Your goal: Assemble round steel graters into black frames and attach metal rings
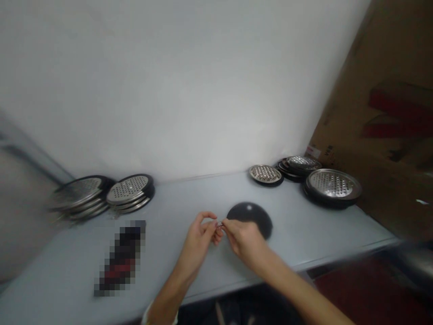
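My left hand (pixel 200 234) and my right hand (pixel 244 235) meet fingertip to fingertip above the front middle of the table. Both are closed in a pinch around a small, thin, shiny piece (pixel 219 225), too small and blurred to name. A black round disc (pixel 252 214) with a glossy spot lies on the table just behind my right hand, which covers part of it. Whether that hand touches the disc I cannot tell.
Round perforated metal graters with black rims stand in stacks at left (pixel 81 194), (pixel 130 189) and right (pixel 333 184), (pixel 302 163), beside a single-looking grater (pixel 265 174). A pixelated dark object (pixel 122 259) lies front left on the pale table (pixel 182 198). A cardboard box (pixel 379 180) borders the right.
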Demonstrator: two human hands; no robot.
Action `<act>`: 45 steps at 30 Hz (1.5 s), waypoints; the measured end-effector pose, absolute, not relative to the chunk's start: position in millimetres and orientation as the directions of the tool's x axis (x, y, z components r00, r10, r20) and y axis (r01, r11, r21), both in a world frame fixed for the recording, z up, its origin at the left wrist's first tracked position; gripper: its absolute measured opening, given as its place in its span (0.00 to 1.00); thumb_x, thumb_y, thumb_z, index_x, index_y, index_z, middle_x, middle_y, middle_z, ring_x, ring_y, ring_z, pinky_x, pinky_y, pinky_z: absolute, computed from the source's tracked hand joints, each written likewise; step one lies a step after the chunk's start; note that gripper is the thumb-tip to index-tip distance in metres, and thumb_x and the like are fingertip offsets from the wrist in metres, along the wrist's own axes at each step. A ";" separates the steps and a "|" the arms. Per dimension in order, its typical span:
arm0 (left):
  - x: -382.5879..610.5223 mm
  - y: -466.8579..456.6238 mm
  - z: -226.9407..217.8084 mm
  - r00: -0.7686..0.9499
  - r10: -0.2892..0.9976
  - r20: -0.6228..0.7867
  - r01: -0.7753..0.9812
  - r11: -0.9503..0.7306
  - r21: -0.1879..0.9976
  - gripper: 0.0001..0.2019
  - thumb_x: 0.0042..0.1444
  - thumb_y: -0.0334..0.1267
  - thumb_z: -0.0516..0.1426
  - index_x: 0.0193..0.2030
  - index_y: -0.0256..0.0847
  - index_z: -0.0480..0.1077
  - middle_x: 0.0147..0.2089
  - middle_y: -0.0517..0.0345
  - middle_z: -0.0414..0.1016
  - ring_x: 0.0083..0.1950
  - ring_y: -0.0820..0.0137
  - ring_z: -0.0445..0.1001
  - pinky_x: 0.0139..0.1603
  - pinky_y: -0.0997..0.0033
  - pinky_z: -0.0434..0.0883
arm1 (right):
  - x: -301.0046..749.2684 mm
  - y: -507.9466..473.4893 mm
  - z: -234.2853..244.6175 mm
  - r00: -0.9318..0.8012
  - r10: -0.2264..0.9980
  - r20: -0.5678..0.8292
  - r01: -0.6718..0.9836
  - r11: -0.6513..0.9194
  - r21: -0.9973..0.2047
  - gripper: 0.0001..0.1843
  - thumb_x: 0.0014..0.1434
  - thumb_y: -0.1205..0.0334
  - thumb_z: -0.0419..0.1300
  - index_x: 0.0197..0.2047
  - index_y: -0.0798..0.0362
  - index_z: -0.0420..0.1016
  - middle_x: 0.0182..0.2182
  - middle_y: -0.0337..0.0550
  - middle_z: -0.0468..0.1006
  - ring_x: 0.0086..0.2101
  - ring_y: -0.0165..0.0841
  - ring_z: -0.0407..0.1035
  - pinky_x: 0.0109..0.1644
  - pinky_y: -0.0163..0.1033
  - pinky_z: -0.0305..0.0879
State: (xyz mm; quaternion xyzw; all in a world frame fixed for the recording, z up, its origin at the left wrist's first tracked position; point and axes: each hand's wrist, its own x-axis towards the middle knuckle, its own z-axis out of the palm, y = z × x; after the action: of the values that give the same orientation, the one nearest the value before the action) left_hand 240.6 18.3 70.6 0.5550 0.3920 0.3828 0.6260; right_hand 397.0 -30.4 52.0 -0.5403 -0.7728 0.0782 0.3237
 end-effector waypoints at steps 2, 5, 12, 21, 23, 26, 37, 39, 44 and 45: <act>240.9 16.2 71.4 0.408 0.911 -0.060 -0.060 0.092 0.994 0.20 0.54 0.53 0.64 0.43 0.42 0.64 0.24 0.65 0.74 0.25 0.73 0.70 0.26 0.75 0.65 | 395.8 -31.1 51.4 -0.197 0.885 0.422 0.796 0.396 -0.458 0.11 0.69 0.73 0.51 0.44 0.53 0.73 0.33 0.45 0.80 0.32 0.34 0.76 0.36 0.33 0.65; 241.1 12.5 72.9 0.424 0.904 -0.052 -0.080 0.094 0.992 0.19 0.55 0.52 0.62 0.44 0.42 0.63 0.24 0.65 0.73 0.24 0.73 0.69 0.24 0.76 0.64 | 394.1 -32.2 51.1 -0.171 0.881 0.441 0.802 0.385 -0.457 0.11 0.70 0.71 0.49 0.43 0.52 0.72 0.31 0.44 0.79 0.30 0.33 0.75 0.34 0.33 0.65; 244.2 6.8 69.0 0.400 0.916 -0.041 -0.150 0.110 0.983 0.18 0.57 0.50 0.61 0.43 0.44 0.60 0.25 0.66 0.73 0.25 0.74 0.69 0.24 0.77 0.63 | 388.5 -35.9 44.6 -0.104 0.843 0.528 0.782 0.397 -0.481 0.14 0.71 0.70 0.46 0.42 0.51 0.72 0.31 0.45 0.79 0.30 0.34 0.75 0.34 0.34 0.66; 233.6 8.7 96.2 0.304 0.951 0.062 -0.116 -0.028 0.993 0.13 0.59 0.47 0.60 0.41 0.44 0.60 0.24 0.68 0.71 0.23 0.75 0.66 0.23 0.78 0.61 | 378.0 -35.2 49.6 -0.205 0.899 0.388 0.618 0.426 -0.660 0.15 0.69 0.69 0.48 0.35 0.53 0.74 0.25 0.41 0.77 0.26 0.31 0.72 0.34 0.33 0.63; 225.4 10.2 105.4 0.285 0.953 0.104 -0.083 -0.084 0.993 0.14 0.60 0.46 0.59 0.46 0.42 0.63 0.24 0.67 0.72 0.24 0.74 0.68 0.23 0.77 0.63 | 375.8 -35.1 58.6 -0.128 0.915 0.383 0.559 0.385 -0.734 0.17 0.70 0.66 0.50 0.31 0.53 0.73 0.24 0.40 0.76 0.25 0.30 0.71 0.33 0.33 0.62; 217.7 11.3 110.6 0.311 0.943 0.117 -0.030 -0.113 0.993 0.14 0.60 0.46 0.59 0.46 0.39 0.68 0.27 0.61 0.77 0.27 0.71 0.73 0.28 0.74 0.68 | 375.6 -36.2 76.8 0.007 0.951 0.308 0.381 0.282 -0.880 0.20 0.71 0.59 0.52 0.28 0.53 0.73 0.21 0.38 0.74 0.23 0.29 0.70 0.30 0.31 0.62; 235.7 2.3 113.2 0.287 0.941 0.177 0.009 -0.187 0.982 0.08 0.54 0.41 0.63 0.35 0.38 0.78 0.31 0.57 0.81 0.31 0.69 0.77 0.34 0.72 0.75 | 379.5 -46.2 97.8 0.174 0.968 0.183 0.027 0.181 -0.983 0.16 0.62 0.49 0.65 0.34 0.55 0.81 0.22 0.40 0.78 0.20 0.30 0.73 0.26 0.32 0.71; 235.2 -0.5 115.8 0.327 0.934 0.143 -0.036 -0.139 0.990 0.08 0.54 0.40 0.64 0.37 0.38 0.80 0.34 0.55 0.83 0.34 0.67 0.80 0.38 0.71 0.77 | 381.3 -45.3 97.1 0.189 0.961 0.201 0.040 0.197 -0.980 0.16 0.61 0.50 0.65 0.35 0.55 0.81 0.23 0.41 0.80 0.21 0.30 0.74 0.26 0.32 0.71; 231.0 -3.8 120.6 0.417 0.899 0.131 -0.109 -0.094 0.990 0.07 0.56 0.38 0.63 0.38 0.38 0.79 0.34 0.57 0.82 0.36 0.69 0.80 0.41 0.73 0.77 | 384.3 -44.2 95.9 0.264 0.931 0.251 0.093 0.234 -0.968 0.15 0.60 0.51 0.66 0.39 0.55 0.83 0.24 0.43 0.82 0.23 0.32 0.76 0.28 0.34 0.73; 230.9 -3.8 120.9 0.418 0.897 0.142 -0.132 -0.095 0.987 0.06 0.56 0.37 0.63 0.38 0.38 0.78 0.33 0.58 0.81 0.35 0.70 0.80 0.40 0.74 0.77 | 384.3 -44.2 96.3 0.246 0.937 0.247 0.075 0.236 -0.969 0.15 0.60 0.50 0.66 0.38 0.55 0.83 0.24 0.42 0.81 0.22 0.32 0.76 0.28 0.34 0.73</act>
State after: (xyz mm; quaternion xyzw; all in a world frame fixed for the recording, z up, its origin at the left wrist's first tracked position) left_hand 230.9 -3.8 120.9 0.5989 0.3193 0.4345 0.5920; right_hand 384.3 -44.2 96.3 -0.5057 -0.5003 0.3556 0.6062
